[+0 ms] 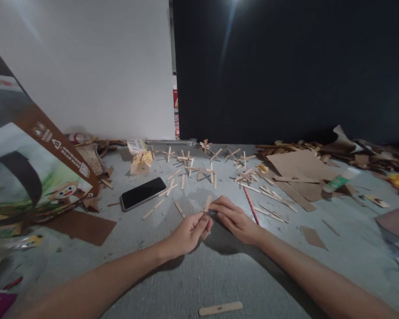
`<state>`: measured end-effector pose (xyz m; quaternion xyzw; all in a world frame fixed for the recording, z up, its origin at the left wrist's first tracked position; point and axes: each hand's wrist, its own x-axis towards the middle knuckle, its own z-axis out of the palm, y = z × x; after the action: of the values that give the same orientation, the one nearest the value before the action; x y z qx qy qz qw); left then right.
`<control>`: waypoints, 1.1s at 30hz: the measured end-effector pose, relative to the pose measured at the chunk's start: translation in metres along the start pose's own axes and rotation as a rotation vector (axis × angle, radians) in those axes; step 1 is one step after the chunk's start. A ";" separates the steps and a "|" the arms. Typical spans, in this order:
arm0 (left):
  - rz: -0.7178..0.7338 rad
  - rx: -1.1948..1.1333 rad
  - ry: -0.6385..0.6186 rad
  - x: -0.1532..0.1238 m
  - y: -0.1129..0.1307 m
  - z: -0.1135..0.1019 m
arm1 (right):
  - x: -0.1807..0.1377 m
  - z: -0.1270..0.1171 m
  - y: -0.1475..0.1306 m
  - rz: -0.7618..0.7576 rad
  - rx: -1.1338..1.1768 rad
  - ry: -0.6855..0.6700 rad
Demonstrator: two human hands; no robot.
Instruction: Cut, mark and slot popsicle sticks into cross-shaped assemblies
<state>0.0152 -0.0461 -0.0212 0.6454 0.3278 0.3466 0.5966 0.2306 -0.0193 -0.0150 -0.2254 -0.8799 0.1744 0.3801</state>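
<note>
Fingers of left hand (pixel 193 228) pinching craft stick (pixel 208 203), right of phone (pixel 143 194); long axis running near to far, free end farthest. Left hand nearer; right hand (pixel 235 218), fingers bent, at stick's right side; from here cannot tell whether gripping. Also present: printed package (pixel 43 150), left of phone; cardboard (pixel 301 170), far right of phone; phone itself, dark-screened; red-striped rod (pixel 251 205), right of phone; crossed sticks (pixel 216 154), beyond phone, rightward.

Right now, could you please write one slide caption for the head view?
Left hand holding a wooden stick, right hand close by, near scattered sticks and a phone.
</note>
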 end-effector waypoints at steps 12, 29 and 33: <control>0.010 -0.062 0.114 0.004 -0.002 0.002 | -0.004 0.007 0.004 0.101 -0.029 0.147; -0.007 0.086 0.277 0.002 0.003 0.002 | -0.005 0.011 0.003 0.056 -0.375 0.110; -0.012 0.083 0.278 0.003 0.002 0.002 | -0.004 0.010 0.002 0.060 -0.361 0.095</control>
<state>0.0185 -0.0452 -0.0191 0.6134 0.4251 0.4153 0.5201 0.2259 -0.0211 -0.0251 -0.3240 -0.8709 0.0139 0.3692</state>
